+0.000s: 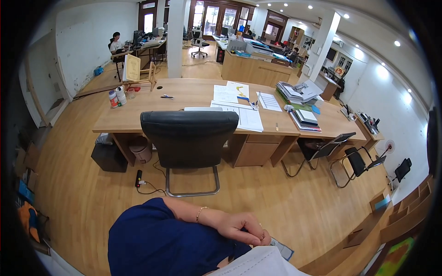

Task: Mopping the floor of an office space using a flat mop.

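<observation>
My left hand (pixel 243 227) lies low in the head view, reaching across from a dark blue sleeve (pixel 152 241), with a thin bracelet at the wrist and a ring on one finger. Its fingers curl downward over the edge of a white sheet or cloth (pixel 260 263). A small grey-blue flat object (pixel 282 249) pokes out just beyond the fingertips. Whether the fingers grip anything is hidden. My right hand is out of sight.
A black cantilever chair (pixel 189 138) stands at a long wooden desk (pixel 138 120) bearing papers (pixel 237 94), stacked folders (pixel 299 92) and bottles (pixel 117 97). Two folding chairs (pixel 343 152) stand to the right. A person (pixel 116 45) sits at a far desk. A white pillar (pixel 175 37) rises behind.
</observation>
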{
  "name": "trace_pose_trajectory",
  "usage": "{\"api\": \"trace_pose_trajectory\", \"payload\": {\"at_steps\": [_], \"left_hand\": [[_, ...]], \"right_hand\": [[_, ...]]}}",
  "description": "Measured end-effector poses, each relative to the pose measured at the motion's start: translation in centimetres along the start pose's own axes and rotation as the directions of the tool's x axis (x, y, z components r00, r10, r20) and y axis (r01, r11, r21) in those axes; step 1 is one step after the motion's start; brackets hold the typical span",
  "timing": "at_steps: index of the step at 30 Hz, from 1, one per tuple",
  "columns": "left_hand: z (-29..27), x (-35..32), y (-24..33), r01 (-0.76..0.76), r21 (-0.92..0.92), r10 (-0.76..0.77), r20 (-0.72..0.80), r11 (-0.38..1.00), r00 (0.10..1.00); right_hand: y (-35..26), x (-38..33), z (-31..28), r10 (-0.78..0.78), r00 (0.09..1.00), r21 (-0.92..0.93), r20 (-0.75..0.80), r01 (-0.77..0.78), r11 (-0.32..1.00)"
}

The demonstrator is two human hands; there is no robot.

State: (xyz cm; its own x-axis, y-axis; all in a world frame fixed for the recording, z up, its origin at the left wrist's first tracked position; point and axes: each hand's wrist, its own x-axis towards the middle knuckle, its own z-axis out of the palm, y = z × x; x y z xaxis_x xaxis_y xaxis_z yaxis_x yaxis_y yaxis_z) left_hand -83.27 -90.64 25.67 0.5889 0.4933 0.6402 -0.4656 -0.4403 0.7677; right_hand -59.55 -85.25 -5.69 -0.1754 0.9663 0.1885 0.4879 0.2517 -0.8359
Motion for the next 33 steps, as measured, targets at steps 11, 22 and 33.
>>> {"api": "trace_pose_trajectory", "payload": {"at_steps": [11,22,33], "left_hand": [[1.3,4.4,-2.0,-0.169,0.272,0.142,0.116,0.947,0.983],[-3.0,6.7,-8.7,-0.173,0.496,0.089,0.189,0.851,0.978],[-13.0,11.2,-9.4,-0.216,0.414,0.154,0.179,0.884,0.972]], "right_hand": [[-3.3,6.9,-1.8,-0.148,0.989,0.074,-0.007,0.148,0.986],[6.2,18.1,4.0,-0.592,0.805,0.345,0.032,0.547,0.763],[0.2,28.6,1.8,-0.388,0.823,0.046,0.414,0.407,0.912]]}}
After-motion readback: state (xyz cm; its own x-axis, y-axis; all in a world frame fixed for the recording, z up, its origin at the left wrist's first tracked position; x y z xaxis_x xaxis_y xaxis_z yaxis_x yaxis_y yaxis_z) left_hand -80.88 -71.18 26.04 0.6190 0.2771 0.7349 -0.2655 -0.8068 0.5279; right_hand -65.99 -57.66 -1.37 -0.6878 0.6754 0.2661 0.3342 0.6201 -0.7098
